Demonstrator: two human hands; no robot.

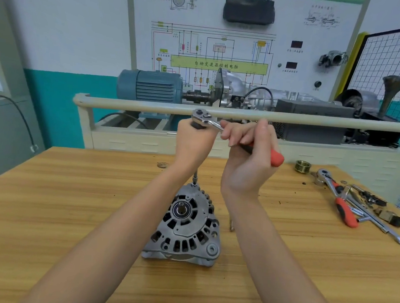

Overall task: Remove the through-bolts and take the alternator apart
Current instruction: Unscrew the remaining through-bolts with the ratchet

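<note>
A grey cast alternator (184,229) stands on the wooden workbench (70,201), shaft end facing up, its pulley off. A ratchet wrench (208,121) with a red handle is held high above it. An extension bar (195,178) runs down from the ratchet to a through-bolt at the housing's far edge. My left hand (193,143) is wrapped around the top of the extension just under the ratchet head. My right hand (249,152) grips the ratchet's handle, whose red end sticks out to the right. A loose bolt (232,224) lies on the bench right of the alternator.
A brass-coloured pulley (302,166) sits at the bench's far right. Beside it lie a second red-handled ratchet (336,198), long bars and several small parts (376,208). A training stand with a blue motor (149,86) and a rail (245,114) is behind the bench.
</note>
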